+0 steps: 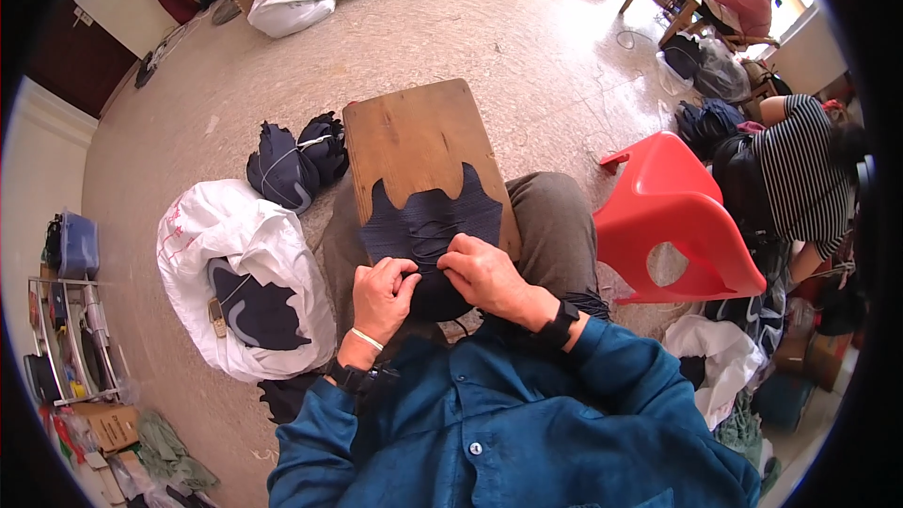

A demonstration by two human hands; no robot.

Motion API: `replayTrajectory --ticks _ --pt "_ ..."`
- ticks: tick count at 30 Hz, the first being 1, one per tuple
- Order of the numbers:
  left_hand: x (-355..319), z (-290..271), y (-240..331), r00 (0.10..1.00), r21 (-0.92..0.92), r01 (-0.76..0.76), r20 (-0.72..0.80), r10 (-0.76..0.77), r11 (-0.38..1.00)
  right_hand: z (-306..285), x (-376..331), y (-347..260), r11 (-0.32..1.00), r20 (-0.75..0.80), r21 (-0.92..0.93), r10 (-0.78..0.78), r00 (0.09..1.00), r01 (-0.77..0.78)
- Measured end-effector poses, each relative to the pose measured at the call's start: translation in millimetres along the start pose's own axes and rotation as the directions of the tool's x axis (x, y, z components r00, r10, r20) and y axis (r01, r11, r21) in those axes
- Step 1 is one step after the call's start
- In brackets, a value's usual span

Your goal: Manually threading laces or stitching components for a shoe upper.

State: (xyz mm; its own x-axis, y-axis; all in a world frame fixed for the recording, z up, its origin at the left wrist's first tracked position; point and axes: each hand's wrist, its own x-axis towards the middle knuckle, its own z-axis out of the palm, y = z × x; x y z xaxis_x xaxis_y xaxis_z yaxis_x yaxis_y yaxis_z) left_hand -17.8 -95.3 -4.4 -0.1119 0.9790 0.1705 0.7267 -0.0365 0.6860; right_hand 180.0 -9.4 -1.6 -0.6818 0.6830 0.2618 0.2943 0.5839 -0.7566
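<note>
A dark blue knitted fabric piece (428,221), cut like a shoe upper with pointed top corners, lies on a wooden board (419,132) across my lap. Thin dark cord (435,233) crosses its wrinkled middle. My left hand (381,301) is closed at the lower part of the piece, thumb and index fingertips pressed together. Just to its right, my right hand (487,275) pinches at the same central line. Both seem to grip the cord; its ends are hidden by my fingers. The fabric's lower end drops dark toward my lap.
Left of my knees stand a white sack (207,216) with dark pieces in it and a string-tied dark bundle (282,169). A red plastic stool (668,216) is close on my right. Beyond it sits a person in a striped top (800,174); another sits farther back.
</note>
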Motion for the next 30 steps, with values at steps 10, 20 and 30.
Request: replayTrajectory --ticks 10,20,30 --pt "-3 4 -4 1.0 -0.014 0.015 -0.001 -0.015 1.0 29 9 -9 0.978 0.005 -0.192 -0.08 0.997 0.08" --pt "-4 2 -5 0.999 -0.04 0.038 0.014 -0.038 0.998 12 12 8 0.985 0.16 0.059 -0.167 0.973 0.16" --pt "0 -1 3 0.997 -0.039 0.058 0.05 -0.056 0.998 -6 -6 10 0.998 -0.037 -0.022 0.056 0.998 -0.057"
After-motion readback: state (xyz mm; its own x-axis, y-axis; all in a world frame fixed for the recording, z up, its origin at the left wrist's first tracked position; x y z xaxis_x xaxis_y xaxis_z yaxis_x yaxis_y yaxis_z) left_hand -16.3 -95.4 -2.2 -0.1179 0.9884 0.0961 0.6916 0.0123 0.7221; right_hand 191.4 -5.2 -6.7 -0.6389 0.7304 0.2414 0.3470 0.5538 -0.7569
